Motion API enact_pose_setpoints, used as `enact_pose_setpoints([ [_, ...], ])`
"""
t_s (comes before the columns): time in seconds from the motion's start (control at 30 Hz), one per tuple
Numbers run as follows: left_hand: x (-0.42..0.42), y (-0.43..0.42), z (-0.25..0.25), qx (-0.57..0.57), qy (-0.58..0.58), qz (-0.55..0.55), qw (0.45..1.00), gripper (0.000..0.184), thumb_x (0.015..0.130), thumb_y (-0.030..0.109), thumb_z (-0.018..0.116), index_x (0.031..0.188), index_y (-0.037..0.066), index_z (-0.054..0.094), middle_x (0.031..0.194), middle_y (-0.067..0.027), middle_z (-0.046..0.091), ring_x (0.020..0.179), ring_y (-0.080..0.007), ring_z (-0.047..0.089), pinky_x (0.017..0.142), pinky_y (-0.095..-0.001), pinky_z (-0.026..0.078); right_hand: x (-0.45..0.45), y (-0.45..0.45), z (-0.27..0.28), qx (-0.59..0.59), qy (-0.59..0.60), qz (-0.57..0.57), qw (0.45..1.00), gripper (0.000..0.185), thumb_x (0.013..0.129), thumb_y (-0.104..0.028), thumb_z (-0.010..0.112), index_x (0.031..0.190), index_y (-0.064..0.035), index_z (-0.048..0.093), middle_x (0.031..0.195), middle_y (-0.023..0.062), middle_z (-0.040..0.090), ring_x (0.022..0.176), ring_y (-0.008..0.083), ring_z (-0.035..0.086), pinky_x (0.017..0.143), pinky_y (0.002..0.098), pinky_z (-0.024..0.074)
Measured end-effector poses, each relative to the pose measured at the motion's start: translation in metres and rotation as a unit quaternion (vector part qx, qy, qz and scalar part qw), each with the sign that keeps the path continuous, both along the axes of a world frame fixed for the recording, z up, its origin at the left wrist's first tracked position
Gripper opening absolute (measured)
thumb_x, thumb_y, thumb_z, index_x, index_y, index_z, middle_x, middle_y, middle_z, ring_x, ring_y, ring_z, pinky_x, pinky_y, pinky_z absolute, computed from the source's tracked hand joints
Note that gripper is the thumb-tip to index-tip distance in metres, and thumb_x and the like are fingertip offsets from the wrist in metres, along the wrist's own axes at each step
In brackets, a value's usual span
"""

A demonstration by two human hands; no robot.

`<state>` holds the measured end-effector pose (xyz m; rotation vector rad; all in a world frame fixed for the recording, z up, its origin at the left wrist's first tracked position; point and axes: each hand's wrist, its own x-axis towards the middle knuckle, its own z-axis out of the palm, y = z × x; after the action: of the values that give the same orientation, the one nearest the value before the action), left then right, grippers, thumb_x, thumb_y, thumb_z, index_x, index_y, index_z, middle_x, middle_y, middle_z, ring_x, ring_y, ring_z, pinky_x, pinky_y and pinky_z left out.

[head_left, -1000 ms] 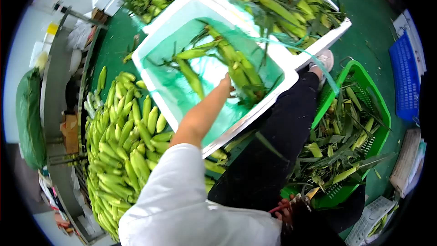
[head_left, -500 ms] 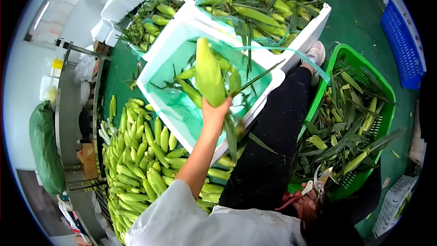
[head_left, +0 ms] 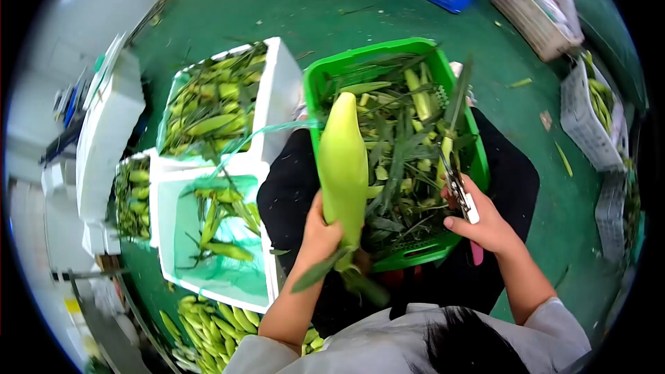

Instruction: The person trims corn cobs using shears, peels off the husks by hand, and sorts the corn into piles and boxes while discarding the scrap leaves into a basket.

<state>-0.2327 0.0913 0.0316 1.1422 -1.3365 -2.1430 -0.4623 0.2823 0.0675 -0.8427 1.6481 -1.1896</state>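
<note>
a green plastic basket (head_left: 415, 255) of leaf scraps (head_left: 398, 159) sits before me, between the person's legs (head_left: 287, 180). over its left side, a husked-in corn ear (head_left: 343, 156) points lengthwise away from the body, stem end nearest. the left hand (head_left: 321, 234) wraps its lower part. well apart rightward, the right hand (head_left: 485, 225) grips pruning shears (head_left: 455, 187), blades also pointing away.

One held corn ear (head_left: 343, 159), one pair of shears (head_left: 456, 187), one green basket (head_left: 374, 48), three foam boxes (head_left: 280, 83) holding corn (head_left: 215, 125)
</note>
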Motion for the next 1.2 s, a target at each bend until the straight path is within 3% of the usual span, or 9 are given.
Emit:
enact_pose_setpoints([
  [0.03, -0.006, 0.0, -0.002, -0.384, -0.08, -0.016, 0.92, 0.058, 0.076, 0.005, 0.072, 0.129, 0.003, 0.05, 0.106, -0.0113, 0.058, 0.096, -0.0234, 0.063, 0.074, -0.0365, 0.054, -0.007, 0.005, 0.003, 0.014, 0.017, 0.01, 1.0, 0.078, 0.077, -0.018, 0.075, 0.143, -0.002, 0.036, 0.119, 0.0114, 0.055, 0.113, 0.0222, 0.052, 0.1, 0.0342, 0.0398],
  [0.1, -0.015, 0.008, 0.028, -0.551, -0.238, -0.029, 0.799, 0.068, 0.069, 0.004, 0.076, 0.132, 0.007, 0.051, 0.111, -0.011, 0.057, 0.097, -0.0291, 0.063, 0.078, -0.0379, 0.053, -0.015, 0.01, 0.003, 0.042, 0.035, 0.022, 0.998, 0.08, 0.077, -0.022, 0.076, 0.142, -0.0013, 0.036, 0.121, 0.0131, 0.055, 0.114, 0.0238, 0.053, 0.1, 0.0345, 0.04],
  [0.33, -0.012, 0.02, 0.025, -0.752, -0.237, -0.088, 0.609, 0.076, 0.056, -0.002, 0.077, 0.128, 0.012, 0.059, 0.111, -0.0117, 0.062, 0.094, -0.0312, 0.061, 0.075, -0.0392, 0.047, -0.012, -0.005, -0.021, 0.042, -0.109, 0.076, 0.99, 0.082, 0.08, -0.034, 0.076, 0.141, 0.0023, 0.036, 0.119, 0.0151, 0.055, 0.111, 0.0231, 0.053, 0.096, 0.034, 0.0426],
  [0.63, -0.01, 0.01, 0.022, -0.726, -0.217, -0.156, 0.634, 0.07, 0.056, -0.003, 0.077, 0.124, 0.01, 0.063, 0.107, -0.0118, 0.064, 0.091, -0.0308, 0.064, 0.079, -0.0362, 0.051, -0.02, -0.013, -0.066, 0.022, -0.127, 0.107, 0.986, 0.042, 0.079, -0.02, 0.076, 0.11, -0.0009, 0.056, 0.087, 0.0019, 0.058, 0.078, 0.0097, 0.054, 0.07, 0.0252, 0.0456],
  [0.77, -0.009, 0.015, 0.001, -0.294, -0.086, -0.178, 0.935, 0.077, 0.068, -0.003, 0.078, 0.138, 0.007, 0.048, 0.112, -0.0066, 0.062, 0.104, -0.0186, 0.06, 0.093, -0.0313, 0.046, -0.003, 0.002, -0.071, 0.027, -0.335, 0.033, 0.941, 0.026, 0.081, -0.019, 0.073, 0.095, -0.0034, 0.057, 0.076, 0.0027, 0.057, 0.068, 0.0113, 0.055, 0.064, 0.0259, 0.0479],
  [0.83, -0.006, 0.012, 0.001, -0.151, -0.052, -0.206, 0.966, 0.076, 0.07, -0.002, 0.078, 0.137, 0.004, 0.041, 0.113, -0.0054, 0.061, 0.107, -0.0143, 0.057, 0.095, -0.029, 0.044, 0.003, 0.002, -0.074, 0.041, -0.391, -0.097, 0.914, 0.022, 0.083, -0.019, 0.068, 0.094, -0.0046, 0.056, 0.075, 0.0038, 0.057, 0.067, 0.0129, 0.057, 0.062, 0.0263, 0.0477],
  [0.97, -0.009, -0.005, 0.023, -0.324, -0.123, -0.251, 0.904, 0.068, 0.067, 0.004, 0.082, 0.126, 0.004, 0.05, 0.11, -0.0088, 0.064, 0.102, -0.0164, 0.061, 0.091, -0.0304, 0.047, -0.02, 0.014, -0.068, -0.003, -0.198, -0.186, 0.962, 0.024, 0.085, -0.021, 0.067, 0.097, -0.0019, 0.057, 0.085, 0.0073, 0.062, 0.074, 0.0138, 0.059, 0.066, 0.0275, 0.049],
  [1.17, -0.05, -0.011, 0.082, -0.752, -0.107, -0.315, 0.569, 0.062, 0.06, 0.004, 0.077, 0.119, 0.019, 0.065, 0.13, -0.0089, 0.059, 0.127, -0.0287, 0.049, 0.111, -0.0533, 0.027, -0.029, 0.003, -0.019, -0.035, -0.234, 0.121, 0.964, 0.056, 0.084, -0.029, 0.075, 0.126, -0.0016, 0.052, 0.115, 0.0084, 0.059, 0.102, 0.0159, 0.055, 0.086, 0.029, 0.0469],
  [1.2, -0.051, 0.0, 0.078, -0.762, -0.123, -0.255, 0.583, 0.061, 0.066, 0.0, 0.071, 0.121, 0.024, 0.066, 0.14, -0.0137, 0.049, 0.13, -0.0342, 0.044, 0.109, -0.0585, 0.027, -0.013, 0.002, -0.01, -0.017, -0.262, 0.097, 0.96, 0.06, 0.082, -0.027, 0.078, 0.129, -0.0019, 0.05, 0.115, 0.0079, 0.059, 0.104, 0.016, 0.055, 0.089, 0.0295, 0.0461],
])
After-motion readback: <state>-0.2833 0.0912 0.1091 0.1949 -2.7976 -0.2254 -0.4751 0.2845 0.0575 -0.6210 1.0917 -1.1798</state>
